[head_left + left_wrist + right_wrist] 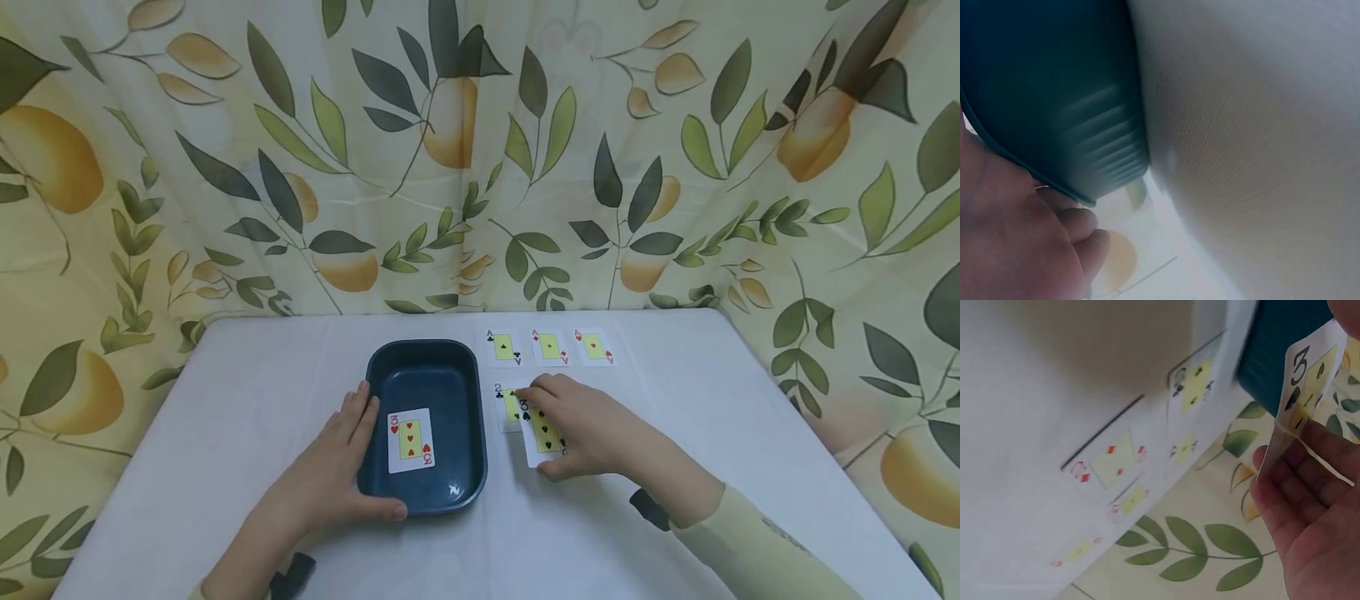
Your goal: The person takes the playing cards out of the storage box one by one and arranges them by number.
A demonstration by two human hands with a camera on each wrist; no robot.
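My right hand [592, 425] pinches a three of spades card [542, 437] between thumb and fingers, tilted above the table. In the right wrist view the card [1304, 381] shows its 3 and spades. Just behind it lies a two of clubs card [510, 404], partly covered. A two of diamonds card [1110, 459] lies beside that one in the right wrist view, but my hand hides it from the head view. My left hand [330, 467] rests with straight fingers along the left side of a dark blue tray [472, 492], holding a three of hearts card [410, 440].
At the back of the white-clothed table [262, 375], an ace of clubs card [503, 348], an ace of diamonds card [550, 347] and an ace of hearts card [593, 346] lie in a row. A leaf-and-fruit patterned curtain [480, 208] hangs behind the table.
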